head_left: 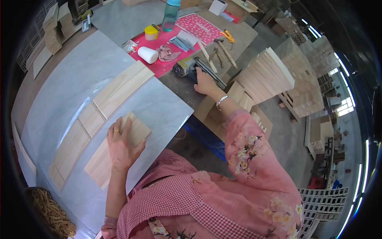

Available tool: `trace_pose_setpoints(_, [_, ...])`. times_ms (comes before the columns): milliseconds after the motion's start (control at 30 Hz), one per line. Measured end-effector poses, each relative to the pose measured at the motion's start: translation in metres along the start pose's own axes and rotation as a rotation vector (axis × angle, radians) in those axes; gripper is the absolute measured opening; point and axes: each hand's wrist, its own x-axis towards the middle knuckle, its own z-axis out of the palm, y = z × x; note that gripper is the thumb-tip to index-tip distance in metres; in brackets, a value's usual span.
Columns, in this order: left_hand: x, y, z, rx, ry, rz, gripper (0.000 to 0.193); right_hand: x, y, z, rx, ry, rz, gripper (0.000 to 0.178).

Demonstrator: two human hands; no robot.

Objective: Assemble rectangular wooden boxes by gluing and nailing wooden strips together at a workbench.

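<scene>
My left hand (122,146) lies flat with fingers spread on a short pale wooden board (102,159), which rests on the light grey tabletop (99,59). Beyond it lies a long wooden panel (95,113) with narrow grooves across it. Out to the right, my right hand (205,82) is closed around the grip of a nail gun (187,67), which has a dark body and a silver magazine. The gun sits on or just over the dark side table; I cannot tell which. My palm hides part of its handle.
On the side table are a white thread spool (147,55), a yellow-lidded tub (151,32), a teal bottle (170,18), a pink cloth (168,53), staple strips (181,43) and hammers (227,53). Stacked boards (266,73) stand at right. A container of wood strips (51,213) is at lower left.
</scene>
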Motion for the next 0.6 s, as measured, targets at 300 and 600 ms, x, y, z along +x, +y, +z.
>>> trace_pose_setpoints(300, [-0.006, -0.007, 0.006, 0.017, 0.014, -0.013, 0.076, -0.024, -0.05, -0.069, 0.271, -0.202, 0.06, 0.023])
trace_pose_setpoints(600, [-0.008, -0.013, -0.003, 0.056, -0.015, -0.063, 0.071, -0.184, -0.141, -0.108, 0.599, -0.205, -0.018, 0.022])
